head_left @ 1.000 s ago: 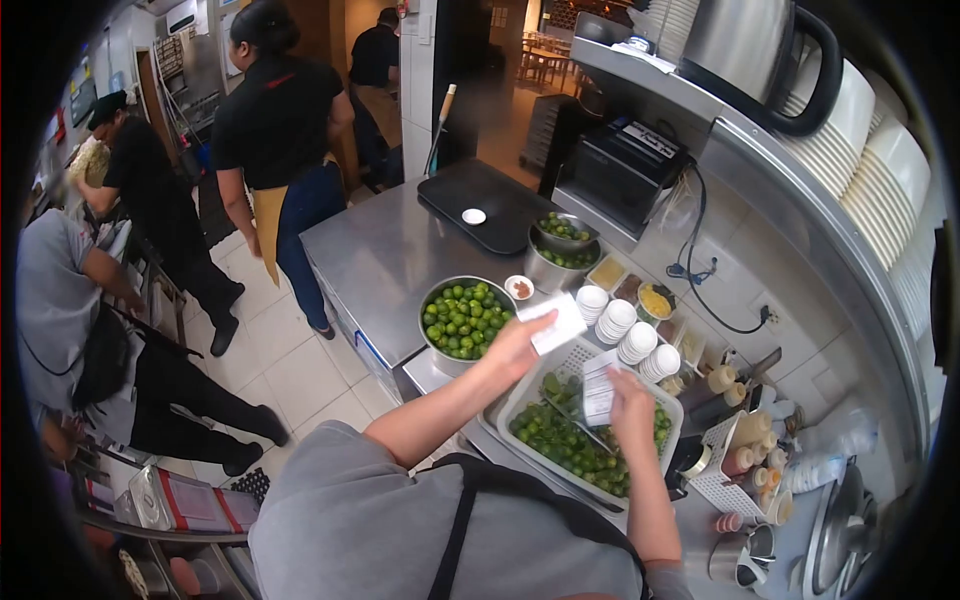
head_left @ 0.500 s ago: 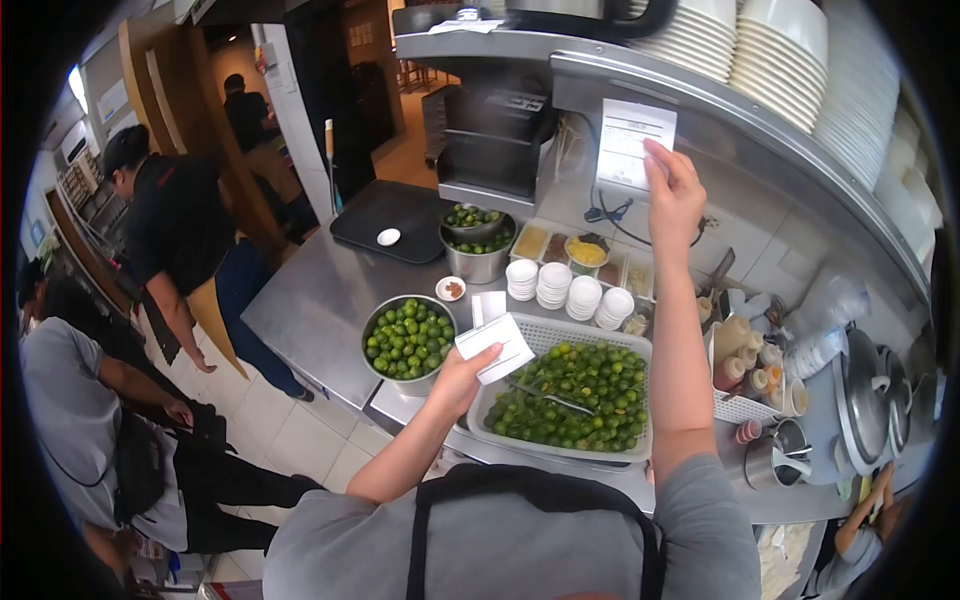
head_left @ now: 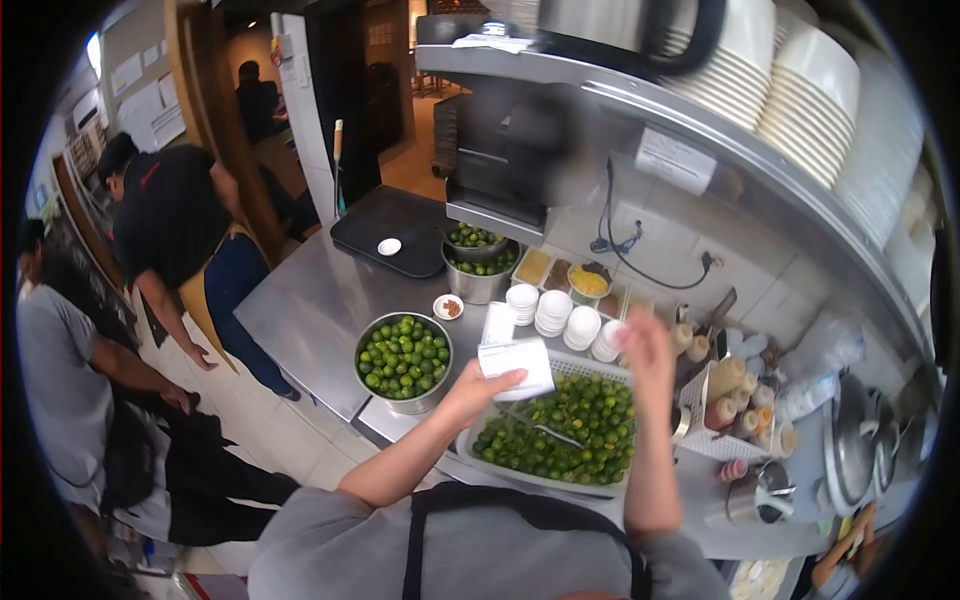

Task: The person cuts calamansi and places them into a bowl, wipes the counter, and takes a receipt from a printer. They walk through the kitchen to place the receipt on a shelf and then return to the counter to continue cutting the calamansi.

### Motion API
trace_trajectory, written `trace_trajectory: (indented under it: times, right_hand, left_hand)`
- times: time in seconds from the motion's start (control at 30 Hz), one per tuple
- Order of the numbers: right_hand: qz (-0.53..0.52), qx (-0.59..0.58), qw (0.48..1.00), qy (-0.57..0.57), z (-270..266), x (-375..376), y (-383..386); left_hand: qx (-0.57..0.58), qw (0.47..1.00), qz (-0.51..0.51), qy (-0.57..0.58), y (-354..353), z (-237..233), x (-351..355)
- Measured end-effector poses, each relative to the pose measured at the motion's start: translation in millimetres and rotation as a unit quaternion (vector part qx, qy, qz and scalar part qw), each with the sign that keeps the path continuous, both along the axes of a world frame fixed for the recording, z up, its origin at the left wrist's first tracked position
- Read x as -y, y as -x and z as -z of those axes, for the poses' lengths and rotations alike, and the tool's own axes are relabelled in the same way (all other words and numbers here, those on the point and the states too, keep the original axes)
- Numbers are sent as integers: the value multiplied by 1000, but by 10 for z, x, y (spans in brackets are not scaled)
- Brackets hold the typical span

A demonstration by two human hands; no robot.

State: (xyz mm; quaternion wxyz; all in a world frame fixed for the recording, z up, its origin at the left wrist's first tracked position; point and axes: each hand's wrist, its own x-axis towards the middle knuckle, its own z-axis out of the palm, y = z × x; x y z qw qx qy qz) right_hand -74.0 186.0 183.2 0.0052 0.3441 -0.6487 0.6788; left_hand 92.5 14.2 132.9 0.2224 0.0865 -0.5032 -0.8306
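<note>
My left hand (head_left: 478, 396) pinches white paper slips (head_left: 518, 368) above the left end of a rectangular basket (head_left: 478, 450) of small green limes (head_left: 590, 410). Tongs (head_left: 550, 430) lie across the limes. Over the basket's far right corner is my right hand (head_left: 648, 350), smeared by motion, near stacks of small white dishes (head_left: 582, 326). Up at the metal shelf's edge hangs a printed order slip (head_left: 676, 160), apart from both hands. A steel pot (head_left: 402, 402) of green limes stands left of the slips in my left hand.
At the back left are a black tray (head_left: 362, 228) and another steel pot (head_left: 476, 286) of limes. Sauce bottles stand in a white basket (head_left: 712, 440) on the right. Stacked bowls (head_left: 812, 100) fill the overhead shelf (head_left: 600, 88). A person in black (head_left: 165, 215) bends at the left.
My right hand has let go of the order slip, which now hangs at the shelf edge, and has come down toward the basket. My left hand still holds its slips, slightly lower and further right.
</note>
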Motion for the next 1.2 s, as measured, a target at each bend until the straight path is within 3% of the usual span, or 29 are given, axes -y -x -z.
trace_trajectory:
  times: [0.07, 0.1, 0.13, 0.23, 0.27, 0.3, 0.33, 0.4, 0.47, 0.53, 0.67, 0.73, 0.8, 0.83, 0.9, 0.93, 1.03, 1.2]
  right_hand:
    - [-187, 127, 973, -42, 373, -108, -395]
    - [-231, 165, 959, -16, 489, -121, -564]
    - [-200, 206, 958, 26, 519, -71, -735]
    - [-143, 191, 970, 55, 609, -114, -910]
    - [-124, 202, 971, 44, 628, -158, -950]
    - [-101, 213, 971, 37, 653, -198, -1004]
    - [-75, 218, 972, 47, 678, -237, -1053]
    - [-93, 209, 974, 1, 720, -315, -1149]
    - [-58, 209, 976, 22, 761, -323, -1284]
    - [-23, 207, 978, 5, 908, -366, -1410]
    - [61, 234, 970, 19, 873, -661, -1804]
    - [167, 190, 967, 38, 821, -928, -1949]
    - [331, 130, 922, -153, 818, -1384, -2093]
    - [362, 142, 910, -146, 791, -1518, -2167]
    - [426, 167, 889, -19, 736, -1870, -2389]
    - [467, 172, 867, -7, 771, -2056, -2553]
    - [514, 203, 832, 49, 858, -2592, -3173]
    - [649, 160, 737, 101, 863, -3517, -4397]
  left_hand:
    - [99, 983, 125, 96, 72, -13, -8]
    - [84, 969, 151, 179, 150, 83, -25]
    - [41, 944, 179, 273, 216, 160, -40]
    - [125, 904, 302, 277, 250, 545, -118]
    - [84, 923, 369, 64, 172, 550, -163]
    - [50, 893, 420, -152, 116, 570, -199]
    - [62, 882, 443, -150, 135, 671, -240]
    - [-24, 819, 443, -363, 232, 922, -327]
    - [-14, 781, 463, -418, 304, 853, -303]
    - [76, 884, 391, -245, 419, 970, -288]
    - [129, 929, 244, -248, 687, 933, -232]
    - [82, 940, 271, -193, 780, 703, -366]
    - [21, 932, 340, -125, 778, 594, -818]
    - [25, 911, 407, -66, 685, 539, -1114]
    - [33, 829, 556, 50, 390, 453, -1723]
    - [35, 801, 595, 55, 225, 461, -1987]
    - [-18, 711, 679, 181, -288, 474, -2843]
    - [-94, 639, 736, 203, -1090, 377, -4364]
